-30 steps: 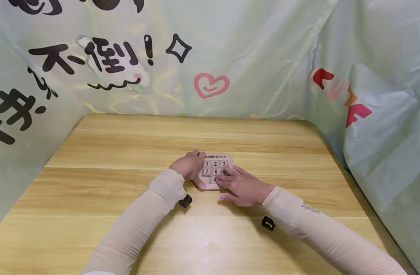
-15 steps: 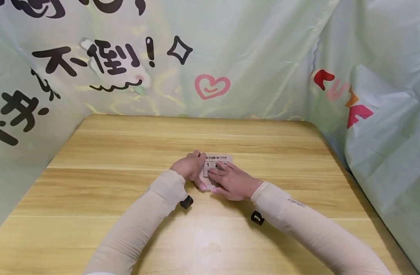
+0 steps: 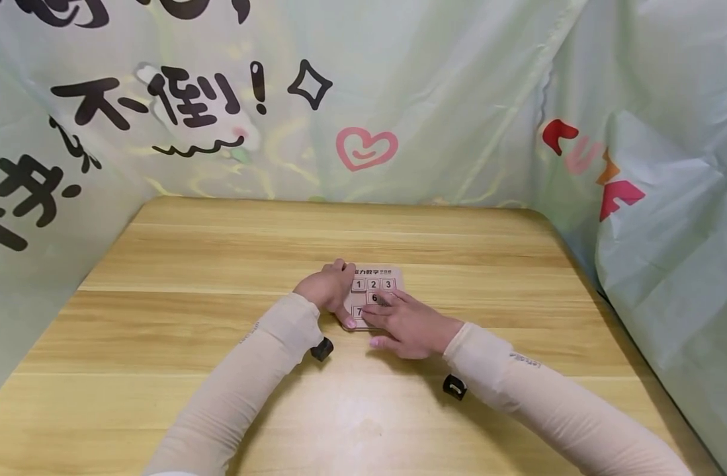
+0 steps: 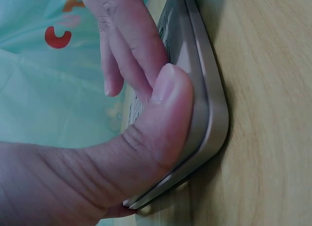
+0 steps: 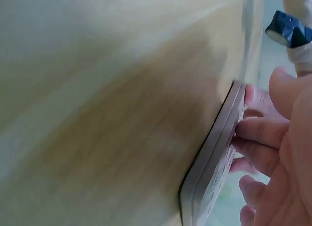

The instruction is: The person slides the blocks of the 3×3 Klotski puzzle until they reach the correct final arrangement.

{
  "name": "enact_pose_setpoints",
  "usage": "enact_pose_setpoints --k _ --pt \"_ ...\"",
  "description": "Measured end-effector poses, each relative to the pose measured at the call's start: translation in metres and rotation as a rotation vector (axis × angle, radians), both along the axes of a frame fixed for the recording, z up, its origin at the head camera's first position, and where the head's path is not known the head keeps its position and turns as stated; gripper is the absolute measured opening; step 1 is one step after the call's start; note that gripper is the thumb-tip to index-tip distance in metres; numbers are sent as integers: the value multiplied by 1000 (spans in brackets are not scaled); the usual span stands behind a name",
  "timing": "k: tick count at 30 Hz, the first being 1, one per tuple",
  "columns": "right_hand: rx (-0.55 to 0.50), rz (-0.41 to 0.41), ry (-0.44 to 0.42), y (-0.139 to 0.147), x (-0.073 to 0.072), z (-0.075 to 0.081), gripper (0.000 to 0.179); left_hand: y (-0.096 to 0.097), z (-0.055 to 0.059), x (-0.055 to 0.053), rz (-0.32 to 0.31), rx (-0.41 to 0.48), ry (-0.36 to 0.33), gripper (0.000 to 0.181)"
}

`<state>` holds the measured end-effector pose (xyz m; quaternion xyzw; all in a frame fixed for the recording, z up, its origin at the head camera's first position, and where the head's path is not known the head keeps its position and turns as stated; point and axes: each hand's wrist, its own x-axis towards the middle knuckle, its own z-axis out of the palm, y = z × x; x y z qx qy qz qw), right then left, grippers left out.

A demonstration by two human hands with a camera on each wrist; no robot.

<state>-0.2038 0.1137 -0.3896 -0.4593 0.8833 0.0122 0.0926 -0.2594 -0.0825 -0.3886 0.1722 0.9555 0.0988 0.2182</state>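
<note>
A pale number sliding puzzle (image 3: 394, 271) lies flat near the middle of the wooden table, with black Chinese lettering along its far edge. My left hand (image 3: 329, 291) grips its left side, the thumb at the near corner and the other fingers round the far part. Tiles 1, 2 and 3 fill the top row. Tile 6 (image 3: 373, 298) sits in the middle row, and tile 7 (image 3: 357, 312) is at the bottom left with a gap above it. My right hand (image 3: 413, 325) touches the tiles with extended fingertips and hides those at the lower right.
The wooden table (image 3: 220, 244) has rounded far corners. A pale green printed curtain (image 3: 446, 99) surrounds its back and sides. Both arms wear beige sleeves, with a small black device (image 3: 322, 348) under the left wrist and another black device (image 3: 455, 387) under the right.
My right hand has swept left across the puzzle, then drawn back nearer. Tile 7 has slid from the middle row down to the bottom left. My left hand keeps its grip.
</note>
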Motion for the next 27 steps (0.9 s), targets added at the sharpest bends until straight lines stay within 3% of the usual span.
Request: enact_pose_setpoints --k 6,15,27 --pt "-20 -80 25 7 -8 -1 57 0 0 1 13 18 -7 108" --pt "-18 -48 -15 -9 -11 -6 60 2 0 0 -44 -32 13 109" --pt "16 -41 2 9 5 -3 63 -1 -1 -1 -11 -23 14 112"
